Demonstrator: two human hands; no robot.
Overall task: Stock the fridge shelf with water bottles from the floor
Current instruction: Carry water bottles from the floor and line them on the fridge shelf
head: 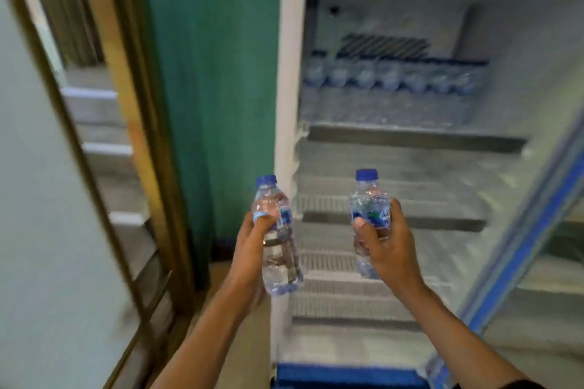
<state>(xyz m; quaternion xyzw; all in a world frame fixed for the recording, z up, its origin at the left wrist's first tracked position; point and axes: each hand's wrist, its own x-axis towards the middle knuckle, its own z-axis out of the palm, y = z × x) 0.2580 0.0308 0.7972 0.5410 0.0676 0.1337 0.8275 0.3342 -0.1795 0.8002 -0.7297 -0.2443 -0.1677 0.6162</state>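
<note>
In the head view, a small water bottle [278, 237] with a blue cap is gripped upright around its middle by the left hand [252, 235], and a second bottle [369, 218] is held the same way by the right hand [384, 248]. Both are raised before the open fridge [289, 73], near its bare lower wire shelves [392, 218]. A blurred row of bottles [392, 77] is seen on an upper shelf.
</note>
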